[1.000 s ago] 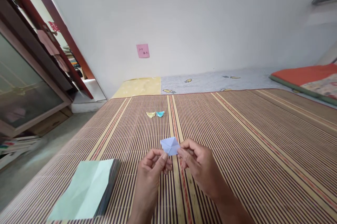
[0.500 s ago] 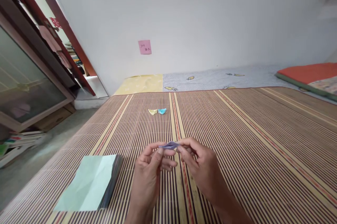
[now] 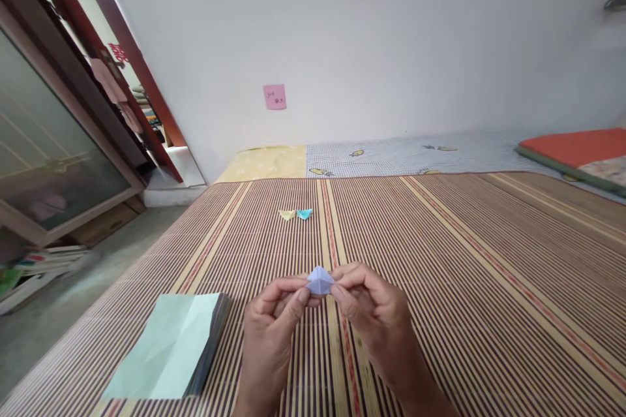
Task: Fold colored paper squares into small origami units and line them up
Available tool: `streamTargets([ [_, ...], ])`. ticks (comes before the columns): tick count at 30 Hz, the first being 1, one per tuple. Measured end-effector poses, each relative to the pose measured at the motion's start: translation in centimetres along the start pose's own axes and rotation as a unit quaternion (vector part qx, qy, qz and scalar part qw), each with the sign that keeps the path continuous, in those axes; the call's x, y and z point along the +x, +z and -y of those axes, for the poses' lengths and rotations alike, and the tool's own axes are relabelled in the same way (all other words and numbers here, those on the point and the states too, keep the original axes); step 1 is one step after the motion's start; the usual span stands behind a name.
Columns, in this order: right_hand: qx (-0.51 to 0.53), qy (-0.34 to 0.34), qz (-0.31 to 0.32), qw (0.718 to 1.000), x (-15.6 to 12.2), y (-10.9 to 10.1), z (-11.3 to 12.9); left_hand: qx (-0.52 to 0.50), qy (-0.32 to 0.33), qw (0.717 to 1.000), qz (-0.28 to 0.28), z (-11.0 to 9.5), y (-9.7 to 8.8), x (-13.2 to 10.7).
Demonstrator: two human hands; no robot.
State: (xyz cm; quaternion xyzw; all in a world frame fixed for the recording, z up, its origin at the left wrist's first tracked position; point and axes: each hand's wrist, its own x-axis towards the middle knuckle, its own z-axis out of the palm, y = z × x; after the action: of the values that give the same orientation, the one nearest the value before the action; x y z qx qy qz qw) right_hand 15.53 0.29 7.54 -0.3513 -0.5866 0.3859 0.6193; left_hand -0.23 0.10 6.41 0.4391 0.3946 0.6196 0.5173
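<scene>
A small lilac folded paper piece (image 3: 319,281) is pinched between both hands above the striped bamboo mat (image 3: 464,273). My left hand (image 3: 274,325) grips its left side with thumb and fingers closed. My right hand (image 3: 372,319) pinches its right side the same way. The paper shows a pointed, creased face toward me. A stack of paper sheets with a pale green sheet (image 3: 166,348) on top lies on the mat to the left of my left hand.
Two tiny folded pieces, one yellow (image 3: 287,214) and one blue (image 3: 304,213), lie farther up the mat. A pink note (image 3: 274,96) sticks on the white wall. A glass-fronted cabinet (image 3: 53,143) stands at left; an orange cushion (image 3: 577,146) lies at the far right.
The lilac paper showed its open face, then was flattened edge-on between the fingers, and now shows a smaller pointed face again. Both hands stayed in place, pinching it.
</scene>
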Motion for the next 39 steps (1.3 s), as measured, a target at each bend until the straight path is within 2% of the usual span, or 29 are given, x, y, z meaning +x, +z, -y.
streamTargets([
  [9,-0.035,-0.004,-0.007,0.999,-0.5,0.6,-0.3,0.063,0.032,0.994,-0.077,-0.5,1.5,-0.5],
  [14,-0.051,0.010,0.005,0.999,-0.5,0.9,-0.4,0.091,0.045,0.990,-0.095,-0.6,1.7,-0.9],
  [18,-0.044,-0.009,-0.005,0.999,-0.6,1.2,-0.3,0.102,0.047,0.988,-0.103,-0.5,1.9,-1.1],
  [23,-0.047,0.002,-0.025,0.999,-0.9,1.5,-0.5,0.084,0.049,0.990,-0.100,0.1,2.2,-1.2],
  [26,-0.048,0.020,-0.024,0.998,-0.9,1.4,-0.6,0.042,0.010,0.995,-0.087,0.2,1.9,-0.8],
  [31,-0.067,0.033,0.075,0.994,-0.5,0.6,-0.5,0.050,-0.061,0.997,0.017,-0.2,0.5,0.2],
  [33,-0.067,0.049,0.091,0.992,-0.3,0.3,-0.5,0.065,-0.064,0.995,0.040,-0.5,0.1,0.3],
  [36,-0.072,0.083,0.117,0.987,-0.2,-0.1,-0.7,0.078,-0.038,0.996,0.027,-0.6,0.0,0.2],
  [39,-0.105,0.079,0.135,0.982,-0.2,-0.1,-0.8,0.089,-0.029,0.996,0.013,-0.3,0.0,0.1],
])
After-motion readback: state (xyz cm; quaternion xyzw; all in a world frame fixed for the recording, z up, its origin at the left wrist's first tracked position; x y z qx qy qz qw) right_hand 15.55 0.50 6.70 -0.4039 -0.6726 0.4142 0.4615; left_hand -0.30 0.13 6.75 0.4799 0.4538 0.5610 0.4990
